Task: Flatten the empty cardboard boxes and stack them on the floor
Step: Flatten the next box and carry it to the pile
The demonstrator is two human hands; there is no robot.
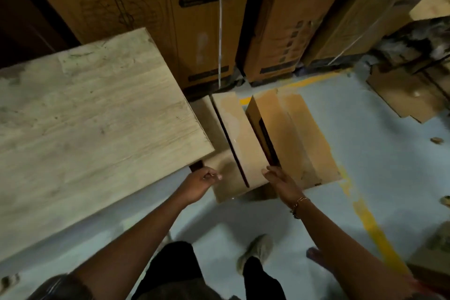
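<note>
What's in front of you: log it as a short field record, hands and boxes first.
left hand: fingers curled above the left cardboard piece, grip unclear
right hand: fingers straight, touching near end of the cardboard box
cardboard box: on the floor, not yet flat
table: beside the cardboard, left
tall cartons: upright behind
flat cardboard: floor, far right

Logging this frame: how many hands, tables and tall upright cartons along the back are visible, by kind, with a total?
Hands: 2 (left hand, right hand)
Wooden table: 1
Tall upright cartons: 3
Total: 6
</note>
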